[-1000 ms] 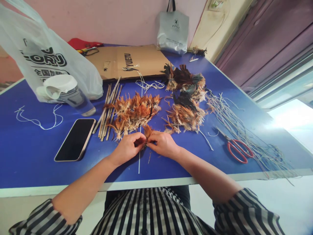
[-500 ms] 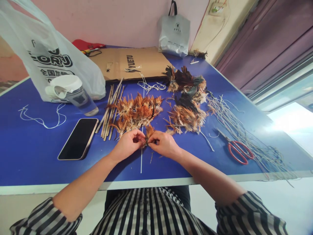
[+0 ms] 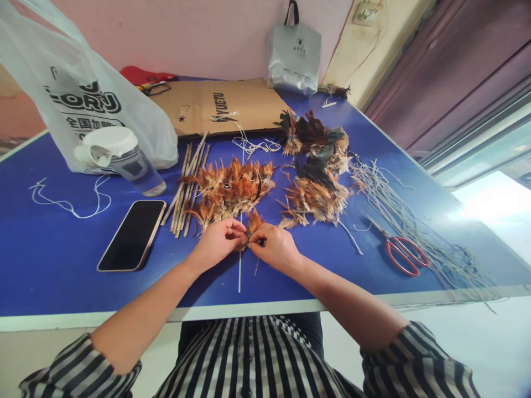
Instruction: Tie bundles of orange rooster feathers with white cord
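Between my hands is a small tuft of brown feathers [image 3: 254, 220], its tips pointing away from me. My left hand [image 3: 219, 243] pinches the base of the tuft between thumb and fingers. From the other side my right hand [image 3: 276, 247] is closed at the same base, its fingertips touching or nearly touching the left ones. Whatever fine thread may be at the pinch is too small to make out. Just beyond lies a pile of orange-brown feathers [image 3: 232, 185]. Farther right sits a second pile of feathers [image 3: 317, 196], with dark ones at its back.
Thin sticks [image 3: 188, 188], a black phone [image 3: 131, 236], a water bottle [image 3: 136, 168] and a white plastic bag [image 3: 136, 119] are on the left. Red-handled scissors [image 3: 404, 255] and loose cords [image 3: 398, 213] lie right. A cardboard sheet [image 3: 249, 105] and silver bag [image 3: 294, 61] stand behind.
My right hand has shifted slightly left and turned a little at the tuft's base. The left hand keeps its pinch, almost unmoved.
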`<state>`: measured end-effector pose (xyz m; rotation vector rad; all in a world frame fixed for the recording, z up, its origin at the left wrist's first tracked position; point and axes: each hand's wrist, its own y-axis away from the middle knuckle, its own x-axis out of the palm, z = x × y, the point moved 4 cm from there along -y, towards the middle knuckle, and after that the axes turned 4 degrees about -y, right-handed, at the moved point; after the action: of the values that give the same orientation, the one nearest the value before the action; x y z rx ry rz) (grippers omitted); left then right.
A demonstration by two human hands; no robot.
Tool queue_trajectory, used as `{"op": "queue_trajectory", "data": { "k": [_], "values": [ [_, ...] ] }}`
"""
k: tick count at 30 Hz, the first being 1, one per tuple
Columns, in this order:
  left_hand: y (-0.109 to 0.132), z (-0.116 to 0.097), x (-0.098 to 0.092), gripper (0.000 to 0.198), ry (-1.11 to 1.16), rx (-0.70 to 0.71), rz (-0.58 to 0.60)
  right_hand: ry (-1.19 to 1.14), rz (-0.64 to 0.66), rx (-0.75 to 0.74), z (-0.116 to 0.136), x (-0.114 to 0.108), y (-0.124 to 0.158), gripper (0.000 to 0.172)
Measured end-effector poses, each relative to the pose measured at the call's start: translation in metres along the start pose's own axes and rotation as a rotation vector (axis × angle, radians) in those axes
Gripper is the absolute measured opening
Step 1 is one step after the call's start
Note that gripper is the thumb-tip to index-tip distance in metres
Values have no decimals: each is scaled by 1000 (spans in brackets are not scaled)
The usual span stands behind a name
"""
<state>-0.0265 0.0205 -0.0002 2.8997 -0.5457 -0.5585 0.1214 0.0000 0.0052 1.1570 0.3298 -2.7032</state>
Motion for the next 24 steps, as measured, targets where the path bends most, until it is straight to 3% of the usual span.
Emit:
{"op": "queue_trajectory", "data": {
  "k": [8, 17, 24],
  "values": [
    [0, 0, -1, 29, -20, 15, -11, 56, -60, 44, 5, 4, 1, 9],
    [1, 8, 0, 25, -58, 169, -1, 113, -68, 42, 6, 5, 2, 8],
    [3, 1, 0, 13, -294, 311, -14, 131, -88, 19, 4, 6, 3, 9]
  ]
}}
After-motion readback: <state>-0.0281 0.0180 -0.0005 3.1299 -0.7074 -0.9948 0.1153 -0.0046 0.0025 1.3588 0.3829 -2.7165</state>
